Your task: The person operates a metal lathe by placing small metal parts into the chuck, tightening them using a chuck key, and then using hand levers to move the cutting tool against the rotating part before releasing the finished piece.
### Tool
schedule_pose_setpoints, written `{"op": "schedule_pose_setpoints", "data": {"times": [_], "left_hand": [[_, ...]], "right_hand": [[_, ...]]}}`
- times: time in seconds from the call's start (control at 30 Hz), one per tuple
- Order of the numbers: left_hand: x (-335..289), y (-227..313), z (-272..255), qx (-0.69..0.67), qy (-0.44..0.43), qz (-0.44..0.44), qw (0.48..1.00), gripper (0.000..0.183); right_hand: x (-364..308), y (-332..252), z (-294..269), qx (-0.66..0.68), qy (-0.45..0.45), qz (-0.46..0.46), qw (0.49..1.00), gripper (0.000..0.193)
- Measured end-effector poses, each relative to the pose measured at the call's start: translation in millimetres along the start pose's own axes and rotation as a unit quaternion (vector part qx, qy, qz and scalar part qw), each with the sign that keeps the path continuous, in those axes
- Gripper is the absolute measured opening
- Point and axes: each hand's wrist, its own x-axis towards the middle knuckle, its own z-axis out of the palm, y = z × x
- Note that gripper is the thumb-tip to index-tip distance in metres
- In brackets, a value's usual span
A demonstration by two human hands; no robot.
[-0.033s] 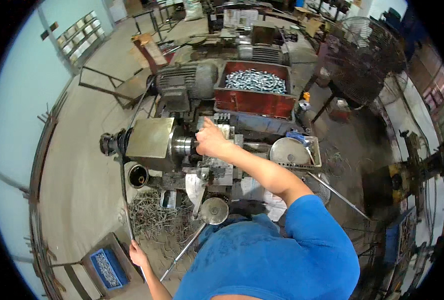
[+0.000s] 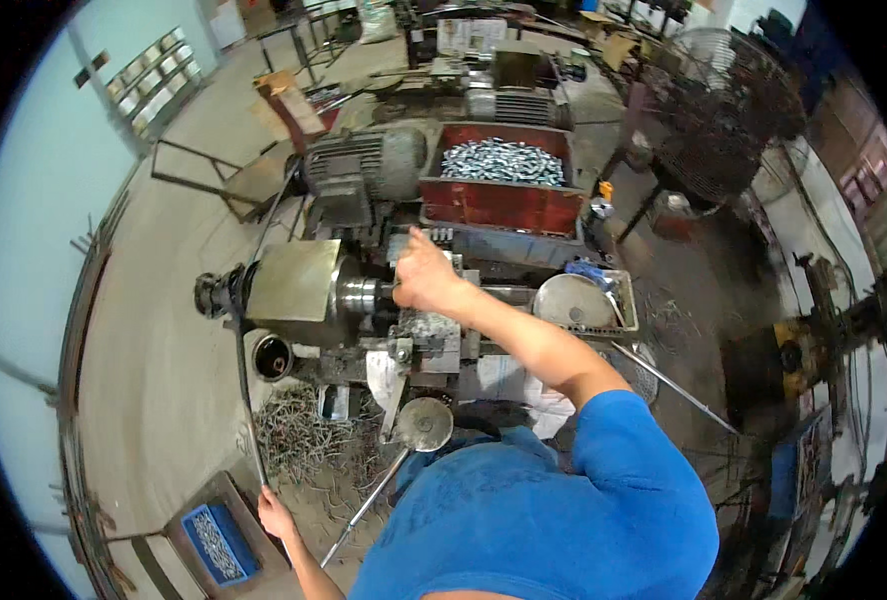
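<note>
My left hand (image 2: 277, 513) is closed round the lower end of a long metal lever (image 2: 248, 400), which slants up to the left end of a small lathe (image 2: 294, 282). Over the lathe's carriage, just right of the shiny spindle nose (image 2: 361, 295), my right hand (image 2: 426, 276) is closed, its fingers bunched together. Whatever those fingers hold is hidden behind the hand. Below the carriage are a flat handle bar (image 2: 395, 408) and a round metal disc (image 2: 426, 424).
Behind the lathe stand a red bin (image 2: 504, 205) of small shiny metal parts and an electric motor (image 2: 366, 165). A round pan (image 2: 576, 302) sits at the right. Metal shavings (image 2: 309, 430) litter the floor. A blue crate (image 2: 218, 543) holds more parts; a large fan (image 2: 729, 115) stands far right.
My right hand's fingers look more drawn in, and the hand has turned slightly by the spindle. My left hand keeps its grip on the lever. The whole view has shifted a little.
</note>
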Motion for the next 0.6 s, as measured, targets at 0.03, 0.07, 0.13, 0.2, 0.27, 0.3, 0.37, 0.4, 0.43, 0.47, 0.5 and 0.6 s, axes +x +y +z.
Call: {"op": "schedule_pose_setpoints", "data": {"times": [0.03, 0.07, 0.13, 0.2, 0.27, 0.3, 0.37, 0.4, 0.43, 0.47, 0.5, 0.6], "left_hand": [[5.4, 13.5, -11.7, -0.041, -0.087, -0.049, 0.994, 0.053], [11.6, 28.0, -23.1, -0.077, -0.175, -0.098, 0.977, 0.050], [32.6, 20.0, -27.4, -0.004, -0.173, 0.096, 0.980, 0.040], [39.9, 51.8, -38.8, 0.166, -0.101, 0.245, 0.950, 0.038], [44.8, 92.4, -42.6, 0.022, -0.137, 0.246, 0.959, 0.032], [41.6, 124.3, -46.2, -0.122, -0.181, 0.231, 0.948, 0.029], [34.6, 174.2, -53.8, -0.255, -0.247, 0.213, 0.910, 0.027], [31.7, 196.0, -56.8, -0.247, -0.274, 0.220, 0.903, 0.027], [26.3, 214.8, -56.7, -0.239, -0.300, 0.225, 0.896, 0.026], [19.2, 232.8, -55.4, -0.284, -0.314, 0.220, 0.879, 0.027], [10.4, 249.5, -55.1, -0.328, -0.324, 0.214, 0.861, 0.027], [-25.9, 312.5, -54.5, -0.418, -0.358, 0.160, 0.820, 0.029]], "right_hand": [[-9.8, 29.7, -13.0, -0.005, 0.190, -0.041, 0.981, 0.019], [-14.9, 51.9, -19.6, 0.023, 0.212, 0.005, 0.977, 0.025], [-23.7, 81.2, -32.4, 0.025, 0.268, 0.099, 0.958, 0.055], [-52.0, 105.5, -41.3, 0.074, 0.296, 0.113, 0.946, 0.060], [-98.5, 133.3, -41.1, 0.113, 0.238, 0.156, 0.952, 0.057], [-130.3, 163.3, -26.3, 0.117, 0.232, 0.155, 0.953, 0.052], [-191.3, 212.7, -11.2, 0.122, 0.173, 0.276, 0.937, 0.042], [-216.7, 237.9, -3.4, 0.156, 0.085, 0.442, 0.879, 0.036], [-241.2, 259.3, 4.0, 0.118, 0.013, 0.485, 0.867, 0.037], [-257.2, 276.0, 11.6, 0.081, -0.060, 0.521, 0.847, 0.039], [-262.1, 285.1, 18.8, 0.085, -0.087, 0.517, 0.847, 0.038], [-270.8, 310.9, 44.8, 0.081, -0.156, 0.478, 0.861, 0.037]]}}
